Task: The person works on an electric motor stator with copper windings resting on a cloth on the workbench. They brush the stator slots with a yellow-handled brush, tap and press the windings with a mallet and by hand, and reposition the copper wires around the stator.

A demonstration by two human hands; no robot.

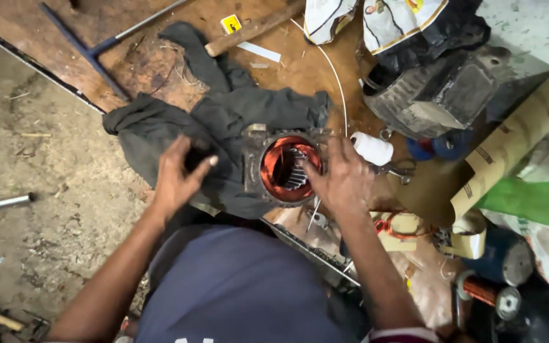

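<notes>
Bent over a cluttered wooden worktop [300,70], I steady a motor housing [284,168] with copper windings [274,171] packed round its open bore. My right hand [344,178] lies across the housing's far rim, fingers [309,170] curled and dipping into the bore against the winding, closed on nothing I can make out. My left hand [176,181] rests on the dark cloth [223,121] just beside the housing, fingers loosely bent and pressing the fabric, gripping no tool.

The risks, as I judge them: the housing sits on bunched cloth near the worktop's edge, so a hard push from my right fingers could tip or slide it toward my lap. A fingernail dragged along the copper could scrape its coating or pull a turn out of its slot. The white cord [337,76] trailing beyond my right fingers and the scissors [396,170] just past them could snag my wrist.
</notes>
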